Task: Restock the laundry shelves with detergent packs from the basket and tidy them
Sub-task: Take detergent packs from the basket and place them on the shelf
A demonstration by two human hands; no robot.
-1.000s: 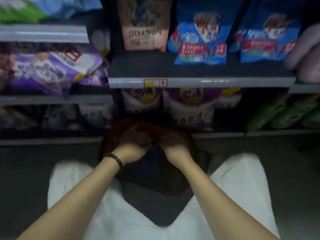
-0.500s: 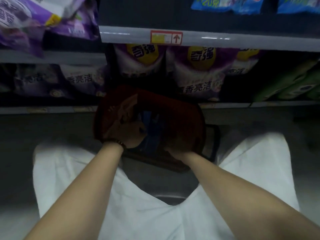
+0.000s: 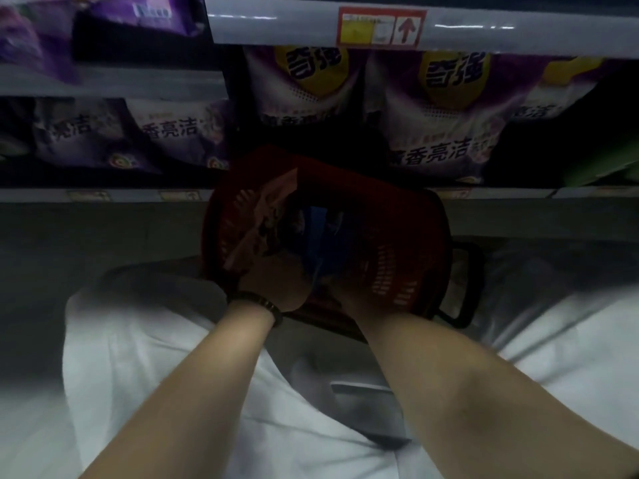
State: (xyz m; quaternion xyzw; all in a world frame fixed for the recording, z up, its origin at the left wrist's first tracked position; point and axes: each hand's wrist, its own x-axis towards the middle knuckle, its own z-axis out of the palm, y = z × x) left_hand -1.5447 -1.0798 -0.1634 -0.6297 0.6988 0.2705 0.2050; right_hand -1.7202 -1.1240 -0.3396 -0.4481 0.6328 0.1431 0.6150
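A red plastic basket (image 3: 401,267) stands on the floor in front of the bottom shelf, between my knees. A pink detergent pack (image 3: 264,216) leans upright against its left wall, and a blue pack (image 3: 320,233) lies deeper in the dark middle. My left hand (image 3: 273,288), with a dark bracelet at the wrist, is inside the near left corner and grips the pink pack's lower end. My right hand (image 3: 359,302) reaches in over the near rim beside the blue pack. Its fingers are lost in shadow.
Purple detergent packs (image 3: 439,133) fill the bottom shelf behind the basket, with more purple packs (image 3: 173,133) to the left and green packs (image 3: 608,164) at the right. A shelf edge with a red price tag (image 3: 380,29) runs overhead. My white-clad knees flank the basket.
The view has tilted down and closer to the basket. Both hands have sunk from the basket's top deeper inside, the left now at the pink pack's lower end.
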